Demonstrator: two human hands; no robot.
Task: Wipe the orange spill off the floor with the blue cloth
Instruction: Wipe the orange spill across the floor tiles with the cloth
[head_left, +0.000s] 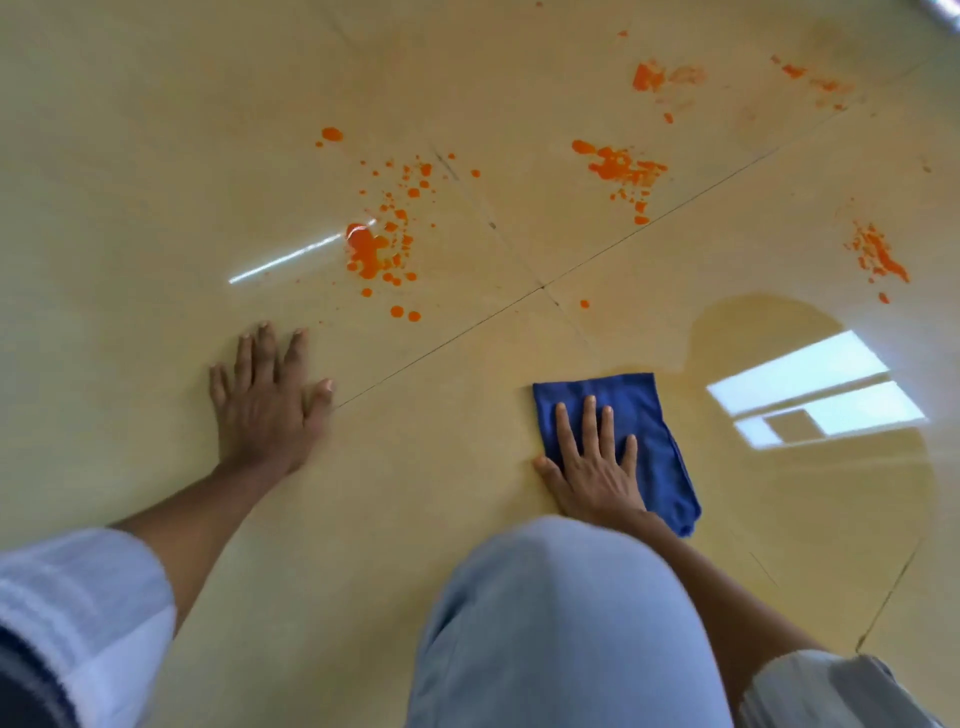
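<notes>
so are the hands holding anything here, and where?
No real grasp. The right hand presses flat on the blue cloth, over its near-left part. The left hand rests palm-down on the bare floor.

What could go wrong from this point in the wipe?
The left hand is planted flat just short of the nearest orange splatter, so leaning forward could smear it. The blue cloth, under the right hand, lies clear of every patch. One small cloth for several scattered patches may spread orange rather than lift it.
</notes>
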